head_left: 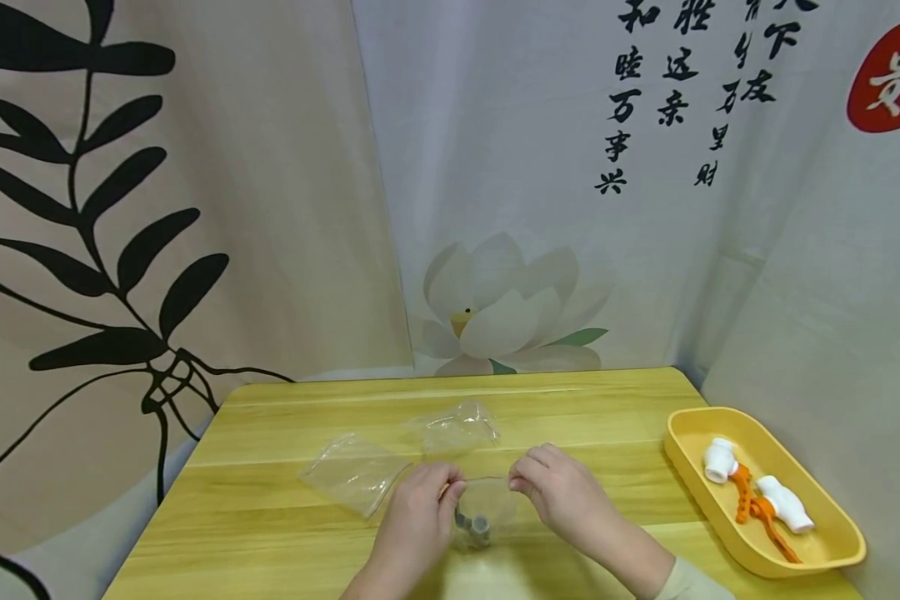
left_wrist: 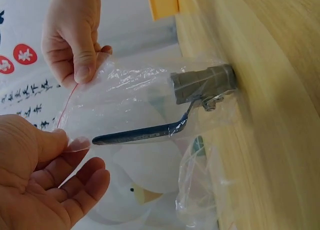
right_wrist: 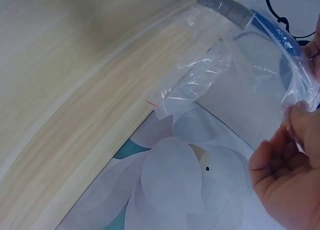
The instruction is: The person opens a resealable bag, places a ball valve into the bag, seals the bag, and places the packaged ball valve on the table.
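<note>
A clear zip bag [head_left: 495, 493] with a red line along its mouth is stretched between both hands above the wooden table. My left hand [head_left: 420, 510] pinches one top corner between thumb and fingers, while my right hand [head_left: 564, 493] pinches the opposite corner. Inside the bag sits a grey metal ball valve [left_wrist: 204, 84] with a long blue lever handle [left_wrist: 142, 134] pointing up toward the bag's mouth. The valve hangs low in the bag, close to the tabletop; whether it touches the wood I cannot tell.
Two other clear bags, one at left [head_left: 354, 473] and one farther back [head_left: 459, 427], lie on the table [head_left: 270, 542]. At the right edge, a yellow tray [head_left: 701, 517] contains two white fittings with orange handles [head_left: 786, 503]. Printed curtains hang behind.
</note>
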Demonstrator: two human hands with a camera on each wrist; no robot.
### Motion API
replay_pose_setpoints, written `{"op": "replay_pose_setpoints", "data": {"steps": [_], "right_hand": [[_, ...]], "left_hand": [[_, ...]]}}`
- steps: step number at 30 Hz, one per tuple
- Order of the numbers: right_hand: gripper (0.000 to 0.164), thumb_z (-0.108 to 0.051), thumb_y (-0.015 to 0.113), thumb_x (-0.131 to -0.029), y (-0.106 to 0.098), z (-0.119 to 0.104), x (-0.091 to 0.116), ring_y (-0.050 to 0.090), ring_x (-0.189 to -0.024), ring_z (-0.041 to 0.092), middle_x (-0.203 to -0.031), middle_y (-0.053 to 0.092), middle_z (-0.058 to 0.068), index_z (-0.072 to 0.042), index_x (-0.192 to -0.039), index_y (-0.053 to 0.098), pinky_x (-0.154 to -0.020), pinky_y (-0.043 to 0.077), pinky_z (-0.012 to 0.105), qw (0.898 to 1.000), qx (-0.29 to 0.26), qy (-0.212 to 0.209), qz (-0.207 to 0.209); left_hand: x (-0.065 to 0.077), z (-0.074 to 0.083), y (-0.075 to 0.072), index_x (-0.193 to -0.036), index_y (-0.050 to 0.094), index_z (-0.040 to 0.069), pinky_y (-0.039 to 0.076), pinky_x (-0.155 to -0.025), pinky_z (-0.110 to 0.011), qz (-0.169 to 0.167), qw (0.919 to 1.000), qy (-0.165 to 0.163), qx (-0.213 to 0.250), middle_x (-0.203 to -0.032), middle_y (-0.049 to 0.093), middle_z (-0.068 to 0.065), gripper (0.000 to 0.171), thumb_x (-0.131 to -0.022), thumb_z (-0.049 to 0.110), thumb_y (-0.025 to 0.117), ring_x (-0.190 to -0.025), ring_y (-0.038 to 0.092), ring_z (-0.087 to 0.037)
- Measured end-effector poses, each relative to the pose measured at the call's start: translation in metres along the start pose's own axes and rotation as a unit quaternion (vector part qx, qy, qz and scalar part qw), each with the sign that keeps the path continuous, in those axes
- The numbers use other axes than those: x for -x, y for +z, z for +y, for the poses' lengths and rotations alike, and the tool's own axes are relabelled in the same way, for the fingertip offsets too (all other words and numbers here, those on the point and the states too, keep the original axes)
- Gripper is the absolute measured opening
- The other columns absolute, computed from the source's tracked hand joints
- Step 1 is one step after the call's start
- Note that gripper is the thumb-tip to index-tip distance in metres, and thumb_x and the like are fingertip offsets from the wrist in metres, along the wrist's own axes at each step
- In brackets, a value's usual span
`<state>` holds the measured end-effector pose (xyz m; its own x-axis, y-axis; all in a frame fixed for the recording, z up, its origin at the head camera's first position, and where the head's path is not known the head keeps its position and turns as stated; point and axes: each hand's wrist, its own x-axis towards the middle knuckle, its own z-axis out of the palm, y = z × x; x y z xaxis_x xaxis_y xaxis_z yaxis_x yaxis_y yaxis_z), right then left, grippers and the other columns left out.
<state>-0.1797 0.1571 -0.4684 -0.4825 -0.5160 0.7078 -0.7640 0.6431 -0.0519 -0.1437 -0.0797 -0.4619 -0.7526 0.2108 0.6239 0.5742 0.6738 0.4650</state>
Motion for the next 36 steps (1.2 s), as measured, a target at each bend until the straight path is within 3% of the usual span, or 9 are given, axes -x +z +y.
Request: {"op": "replay_pose_setpoints", "data": {"steps": [8, 11, 15, 16, 18, 21, 25, 29, 36], "right_hand": [[0.020, -0.018, 0.087, -0.082, 0.000, -0.003, 0.001, 0.062, -0.080, 0.005, -0.086, 0.068, -0.013, -0.019, -0.089, 0.069, -0.072, 0.053, 0.014, 1.000, 0.004, 0.003, 0.006], [0.013, -0.028, 0.078, -0.094, 0.000, -0.004, 0.001, 0.063, -0.080, 0.004, -0.087, 0.069, -0.013, -0.019, -0.090, 0.070, -0.072, 0.054, 0.014, 1.000, -0.007, 0.006, 0.007], [0.031, -0.043, 0.058, -0.106, 0.000, -0.008, -0.001, 0.066, -0.082, 0.005, -0.090, 0.073, -0.012, -0.018, -0.095, 0.074, -0.073, 0.056, 0.016, 0.999, -0.033, -0.001, 0.010], [0.032, -0.043, 0.058, -0.106, 0.000, -0.009, -0.001, 0.066, -0.082, 0.005, -0.090, 0.073, -0.012, -0.018, -0.095, 0.075, -0.073, 0.057, 0.017, 0.999, -0.040, -0.003, 0.011], [0.025, -0.039, 0.064, -0.105, 0.001, -0.011, -0.002, 0.067, -0.082, 0.005, -0.090, 0.074, -0.012, -0.018, -0.096, 0.076, -0.074, 0.057, 0.017, 0.999, -0.047, -0.007, 0.013], [0.007, -0.024, 0.081, -0.094, 0.002, -0.013, -0.004, 0.067, -0.079, 0.004, -0.088, 0.075, -0.012, -0.019, -0.093, 0.076, -0.072, 0.056, 0.015, 0.998, -0.052, -0.004, 0.019], [0.019, -0.011, 0.090, -0.080, 0.003, -0.015, -0.005, 0.067, -0.077, 0.004, -0.085, 0.076, -0.012, -0.019, -0.091, 0.075, -0.070, 0.055, 0.015, 0.998, -0.052, 0.004, 0.023], [0.019, -0.011, 0.089, -0.081, 0.003, -0.016, -0.005, 0.066, -0.075, 0.003, -0.084, 0.076, -0.012, -0.019, -0.090, 0.075, -0.069, 0.054, 0.013, 0.998, -0.052, 0.010, 0.021], [0.017, -0.012, 0.088, -0.083, 0.003, -0.015, -0.004, 0.067, -0.076, 0.002, -0.085, 0.076, -0.011, -0.019, -0.089, 0.074, -0.069, 0.055, 0.013, 0.998, -0.056, 0.024, 0.014]], "left_hand": [[0.002, -0.001, -0.002, -0.094, 0.070, 0.013, 0.059, -0.066, -0.018, -0.023, 0.9974, -0.039, 0.057, -0.082, 0.072, 0.003, 0.009, -0.099, 0.006, 0.074, -0.076, 0.063, -0.001], [0.003, -0.002, -0.002, -0.095, 0.070, 0.013, 0.059, -0.067, -0.019, -0.031, 0.9955, -0.053, 0.073, -0.083, 0.074, 0.001, 0.007, -0.100, 0.008, 0.073, -0.078, 0.065, -0.002], [0.004, -0.003, 0.000, -0.095, 0.070, 0.013, 0.058, -0.065, -0.017, -0.035, 0.9934, -0.061, 0.091, -0.083, 0.073, 0.003, 0.007, -0.101, 0.009, 0.073, -0.078, 0.065, 0.000], [0.004, -0.003, 0.000, -0.095, 0.070, 0.013, 0.059, -0.065, -0.016, -0.035, 0.9932, -0.059, 0.094, -0.083, 0.073, 0.004, 0.008, -0.100, 0.009, 0.073, -0.078, 0.065, 0.000], [0.004, -0.004, 0.001, -0.095, 0.069, 0.013, 0.059, -0.065, -0.016, -0.033, 0.9927, -0.056, 0.102, -0.083, 0.073, 0.006, 0.008, -0.101, 0.009, 0.073, -0.078, 0.066, 0.000], [0.004, -0.004, 0.001, -0.096, 0.069, 0.013, 0.059, -0.065, -0.016, -0.032, 0.9917, -0.054, 0.113, -0.084, 0.073, 0.006, 0.007, -0.102, 0.011, 0.072, -0.078, 0.067, -0.001], [0.004, -0.004, 0.002, -0.096, 0.070, 0.013, 0.059, -0.065, -0.014, -0.033, 0.9887, -0.068, 0.129, -0.085, 0.073, 0.006, 0.008, -0.104, 0.015, 0.070, -0.078, 0.068, -0.003], [0.004, -0.005, 0.002, -0.099, 0.071, 0.013, 0.059, -0.066, -0.016, -0.053, 0.9851, -0.091, 0.136, -0.088, 0.076, 0.006, 0.010, -0.103, 0.022, 0.072, -0.080, 0.069, -0.002], [0.007, -0.011, 0.008, -0.106, 0.074, 0.012, 0.059, -0.073, -0.019, -0.131, 0.9743, -0.128, 0.132, -0.097, 0.079, 0.003, 0.019, -0.095, 0.026, 0.080, -0.084, 0.068, -0.002]]}}
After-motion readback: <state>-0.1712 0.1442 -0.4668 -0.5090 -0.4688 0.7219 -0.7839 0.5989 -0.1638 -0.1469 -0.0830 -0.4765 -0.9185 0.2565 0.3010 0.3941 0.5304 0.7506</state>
